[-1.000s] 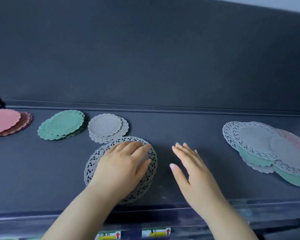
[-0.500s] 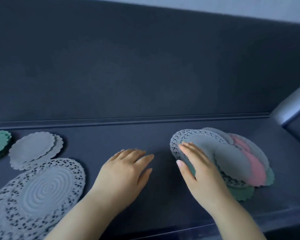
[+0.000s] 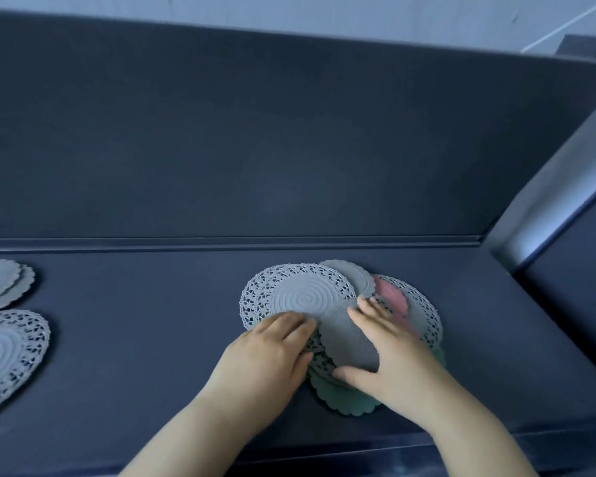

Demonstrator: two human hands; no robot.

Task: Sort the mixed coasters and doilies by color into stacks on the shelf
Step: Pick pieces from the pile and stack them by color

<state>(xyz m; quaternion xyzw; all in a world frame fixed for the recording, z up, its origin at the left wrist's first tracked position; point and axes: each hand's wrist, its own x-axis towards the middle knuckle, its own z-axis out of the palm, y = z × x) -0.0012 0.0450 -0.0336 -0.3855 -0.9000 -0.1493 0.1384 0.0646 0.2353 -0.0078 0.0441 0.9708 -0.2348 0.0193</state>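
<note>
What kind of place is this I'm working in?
Likely a shop-style or storage shelving unit, though I can't be sure: a long dark shelf with a tall back panel, a grey metal upright at its right end, and mixed doilies and coasters piled on it.

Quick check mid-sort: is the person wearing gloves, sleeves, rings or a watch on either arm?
Nothing worn shows. The left hand and right hand are bare: no gloves, no rings visible. The left forearm and right forearm are uncovered down to the frame's lower edge, no sleeve, watch or bracelet in view. The right hand is blurred, so its nails cannot be told.
</note>
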